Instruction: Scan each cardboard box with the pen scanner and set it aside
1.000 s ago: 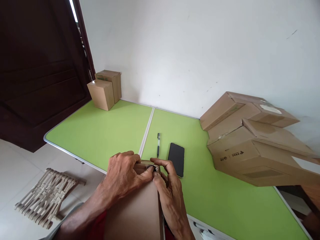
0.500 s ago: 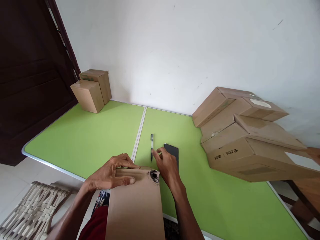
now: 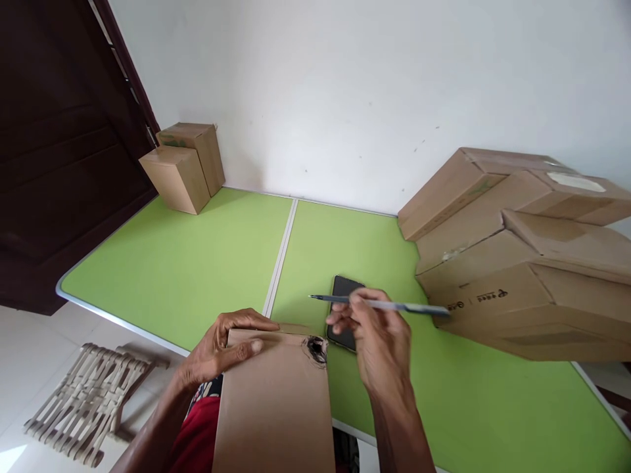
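A cardboard box (image 3: pixel 276 407) stands close to me at the table's near edge. Its top right corner has a ragged, blackened hole (image 3: pixel 316 349). My left hand (image 3: pixel 229 348) grips the box's upper left edge, thumb on the near face and fingers over the top. In my right hand (image 3: pixel 377 332) a pen (image 3: pixel 389 305) is pinched between thumb and fingers, its tip pointing left and its cap end right. That hand is raised to the right of the hole. Beneath it a dark smartphone (image 3: pixel 345 289) lies on the table, partly covered by the hand.
Two small boxes (image 3: pixel 180 177) stand at the green table's (image 3: pixel 221 243) far left corner. Several larger cartons (image 3: pixel 473 263) lean in a row on the right, by the white wall. A woven stool (image 3: pixel 89 401) is on the floor at left.
My right hand has picked the pen up from the table and moved right, turning it sideways. My left hand keeps its hold on the box. The view has shifted slightly.
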Available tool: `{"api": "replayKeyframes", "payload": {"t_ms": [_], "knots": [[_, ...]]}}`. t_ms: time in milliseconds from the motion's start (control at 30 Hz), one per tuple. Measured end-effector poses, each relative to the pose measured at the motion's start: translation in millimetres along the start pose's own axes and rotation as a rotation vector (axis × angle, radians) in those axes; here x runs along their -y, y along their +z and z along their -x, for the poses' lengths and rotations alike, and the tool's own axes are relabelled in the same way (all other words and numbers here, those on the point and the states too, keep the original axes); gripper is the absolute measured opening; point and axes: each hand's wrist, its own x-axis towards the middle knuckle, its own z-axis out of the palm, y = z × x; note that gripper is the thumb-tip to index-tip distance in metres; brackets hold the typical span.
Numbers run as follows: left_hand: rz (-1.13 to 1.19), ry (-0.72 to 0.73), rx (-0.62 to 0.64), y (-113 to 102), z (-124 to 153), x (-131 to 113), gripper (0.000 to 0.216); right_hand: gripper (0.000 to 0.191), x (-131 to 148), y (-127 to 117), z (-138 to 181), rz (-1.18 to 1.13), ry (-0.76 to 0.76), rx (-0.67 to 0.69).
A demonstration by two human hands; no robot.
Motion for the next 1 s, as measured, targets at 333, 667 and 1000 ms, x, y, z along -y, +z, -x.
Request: {"api": "replayKeyframes", "payload": {"t_ms": [333, 667, 1000], "knots": [[-0.100, 0.049, -0.084, 6, 21, -14, 0.038, 0.012, 23, 24, 102, -0.408, -0.323, -0.347], [-0.096, 0.060, -0.092, 7, 24, -17, 0.041, 0.011, 11, 26, 111, -0.130, -0.432, -0.306], [-0.063, 0.023, -0.090, 1, 25, -6, 0.043, 0.013, 13, 12, 100, -0.099, -0.393, -0.259]]}}
